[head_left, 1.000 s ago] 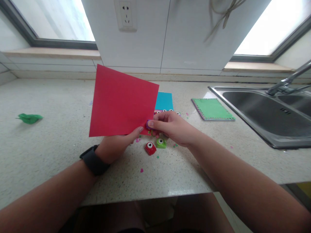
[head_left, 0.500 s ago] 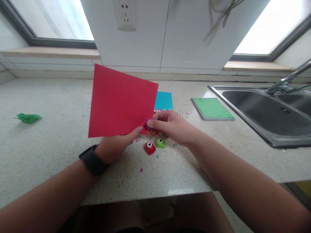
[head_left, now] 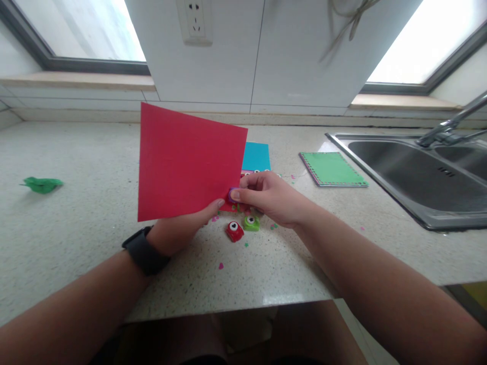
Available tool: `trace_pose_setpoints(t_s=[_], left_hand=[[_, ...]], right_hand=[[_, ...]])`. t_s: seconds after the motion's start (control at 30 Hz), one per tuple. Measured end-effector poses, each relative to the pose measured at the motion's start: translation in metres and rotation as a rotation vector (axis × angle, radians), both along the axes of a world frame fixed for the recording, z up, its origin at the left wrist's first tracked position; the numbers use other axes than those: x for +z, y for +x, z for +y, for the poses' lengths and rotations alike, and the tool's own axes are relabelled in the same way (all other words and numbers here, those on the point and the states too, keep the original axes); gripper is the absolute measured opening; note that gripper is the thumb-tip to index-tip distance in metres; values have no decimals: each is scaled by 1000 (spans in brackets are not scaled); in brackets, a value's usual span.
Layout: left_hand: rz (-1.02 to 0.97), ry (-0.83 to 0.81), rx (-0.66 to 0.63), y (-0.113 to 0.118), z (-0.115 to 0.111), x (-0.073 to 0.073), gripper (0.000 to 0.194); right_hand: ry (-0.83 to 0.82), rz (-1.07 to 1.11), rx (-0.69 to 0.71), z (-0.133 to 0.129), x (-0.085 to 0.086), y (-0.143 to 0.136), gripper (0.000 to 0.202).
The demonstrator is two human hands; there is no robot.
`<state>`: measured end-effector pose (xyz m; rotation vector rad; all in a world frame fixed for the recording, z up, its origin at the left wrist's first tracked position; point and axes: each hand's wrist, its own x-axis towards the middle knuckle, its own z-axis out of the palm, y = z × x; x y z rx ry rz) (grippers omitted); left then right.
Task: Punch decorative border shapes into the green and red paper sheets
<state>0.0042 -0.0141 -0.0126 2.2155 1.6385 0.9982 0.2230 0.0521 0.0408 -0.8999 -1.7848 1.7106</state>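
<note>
A red sheet of paper [head_left: 190, 162] is raised and tilted above the counter. My left hand [head_left: 186, 223] grips its lower edge, the thumb lying on the front near the lower right corner. My right hand [head_left: 266, 197] is closed on a small purple punch [head_left: 233, 194], which sits at the sheet's right lower edge, its thumb pressed on top. Most of the punch is hidden by the fingers. Just below lie a red punch with a heart mark [head_left: 234, 231] and a green punch with a star mark [head_left: 251, 222]. A blue sheet [head_left: 256, 156] shows behind the red one.
Small pink and green paper cutouts are scattered on the speckled counter [head_left: 171, 289]. To the right lies a green sheet with a punched border [head_left: 335, 170], beside a steel sink [head_left: 395, 172] with a tap [head_left: 443, 132]. A crumpled green item [head_left: 42, 185] rests at the far left.
The red sheet has tilted slightly, its left edge a little further left and lower. Both hands keep nearly the same positions and holds.
</note>
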Motion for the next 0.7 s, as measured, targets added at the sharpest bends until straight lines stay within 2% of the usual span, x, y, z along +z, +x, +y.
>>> trace_pose_setpoints(t_s=[0.23, 0.47, 0.63, 0.7], left_hand=[[-110, -51, -9, 13, 0, 17, 28], [-143, -74, -23, 14, -1, 18, 27], [-252, -82, 81, 15, 0, 19, 25], [-305, -140, 117, 13, 1, 20, 28]], right_hand=[[-18, 46, -33, 0, -6, 0, 36], [-61, 93, -40, -2, -2, -2, 38], [-109, 91, -59, 1, 0, 2, 36], [-94, 86, -101, 4, 2, 8, 34]])
